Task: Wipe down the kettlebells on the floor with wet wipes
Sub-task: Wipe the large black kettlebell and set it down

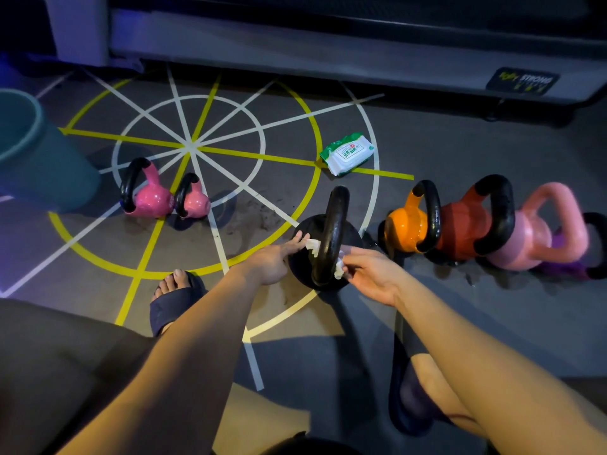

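Note:
A black kettlebell stands on the floor in front of me. A white wet wipe is threaded under its handle. My left hand pinches one end of the wipe on the handle's left side. My right hand pinches the other end on the right side. Two pink kettlebells stand to the left. To the right stands a row: an orange kettlebell, a red kettlebell, a light pink kettlebell and a purple one, partly hidden. The wet wipe pack lies behind the black kettlebell.
A teal bin stands at the far left. A grey machine base runs along the back. My slippered feet are near the black kettlebell. The floor carries white and yellow taped lines.

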A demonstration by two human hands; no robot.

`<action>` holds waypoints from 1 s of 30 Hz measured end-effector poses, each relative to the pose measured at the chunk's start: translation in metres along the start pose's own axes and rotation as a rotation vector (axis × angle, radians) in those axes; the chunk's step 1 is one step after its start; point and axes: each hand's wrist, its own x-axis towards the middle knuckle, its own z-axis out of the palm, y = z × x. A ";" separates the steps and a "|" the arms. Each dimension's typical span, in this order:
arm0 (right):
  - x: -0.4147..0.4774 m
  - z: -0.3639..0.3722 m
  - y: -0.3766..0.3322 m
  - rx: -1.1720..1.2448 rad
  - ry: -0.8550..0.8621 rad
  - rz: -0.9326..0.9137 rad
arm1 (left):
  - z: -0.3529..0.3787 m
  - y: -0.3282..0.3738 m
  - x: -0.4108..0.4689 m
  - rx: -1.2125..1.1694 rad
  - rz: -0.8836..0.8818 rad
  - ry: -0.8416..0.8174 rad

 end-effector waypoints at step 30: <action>0.001 0.017 -0.020 0.124 0.165 -0.138 | 0.002 0.009 -0.003 0.046 -0.002 0.024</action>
